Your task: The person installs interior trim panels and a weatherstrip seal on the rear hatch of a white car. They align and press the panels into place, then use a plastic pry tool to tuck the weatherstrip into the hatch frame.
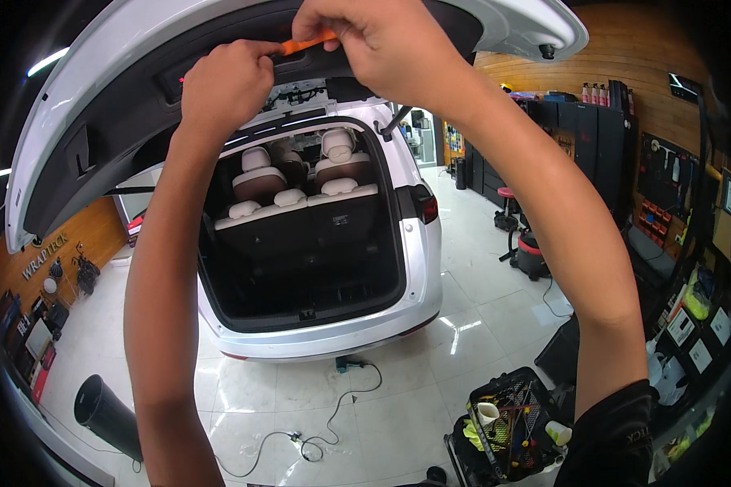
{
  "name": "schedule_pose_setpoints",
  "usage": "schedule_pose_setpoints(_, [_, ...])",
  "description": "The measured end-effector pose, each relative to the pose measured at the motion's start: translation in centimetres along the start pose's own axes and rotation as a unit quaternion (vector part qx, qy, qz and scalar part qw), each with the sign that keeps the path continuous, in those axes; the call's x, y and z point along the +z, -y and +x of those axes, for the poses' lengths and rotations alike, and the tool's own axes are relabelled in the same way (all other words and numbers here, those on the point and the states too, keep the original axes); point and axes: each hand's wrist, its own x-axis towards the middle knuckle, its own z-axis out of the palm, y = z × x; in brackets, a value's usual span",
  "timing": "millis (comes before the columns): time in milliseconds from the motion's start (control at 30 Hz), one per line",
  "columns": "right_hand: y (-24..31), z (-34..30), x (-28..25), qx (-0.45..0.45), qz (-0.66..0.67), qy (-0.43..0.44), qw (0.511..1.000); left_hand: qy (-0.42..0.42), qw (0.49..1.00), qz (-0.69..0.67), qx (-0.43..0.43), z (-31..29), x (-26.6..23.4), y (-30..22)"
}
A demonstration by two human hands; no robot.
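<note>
Above me, the raised white tailgate [61, 105] shows its black inner trim panel [150, 77]. An orange flat strip, like a plastic trim pry tool [300, 45], lies against the panel between my hands. My right hand [382, 45] pinches its right end with bent fingers. My left hand [229, 85] is closed with its fingers curled at the panel, and its forefinger meets the strip's left end. Whatever else those left fingers grip is hidden. Behind my arms, the white car's open boot [300, 268] shows dark seat backs with pale headrests.
A tool crate [508, 381] with a paper cup and hand tools stands at lower right. On the tiled floor lies a cable [325, 438] beside a teal power tool [349, 364]. A black bin [105, 414] stands left, a red-black vacuum [532, 256] right.
</note>
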Motion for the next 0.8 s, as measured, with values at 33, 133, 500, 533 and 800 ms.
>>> schedule_pose_setpoints(33, [0.0,-0.2,0.1,-0.01,-0.015,0.008,1.0,0.012,1.0,0.018,-0.005,0.0,-0.2,-0.5])
schedule_pose_setpoints(133, [0.2,-0.2,0.4,-0.012,-0.014,0.019,1.0,0.035,0.999,0.034,-0.001,-0.3,-0.7,-0.8])
schedule_pose_setpoints(500, [1.7,0.8,1.9,-0.049,-0.068,0.013,0.996,0.099,0.989,0.078,0.075,1.8,-0.7,0.6])
schedule_pose_setpoints(533, [2.1,0.8,2.0,-0.042,-0.084,0.019,0.995,0.088,0.989,0.08,0.087,1.6,-0.2,0.8])
schedule_pose_setpoints(800, [4.5,1.4,2.5,0.025,-0.099,0.028,0.994,0.087,0.987,0.105,0.09,1.2,-0.6,0.6])
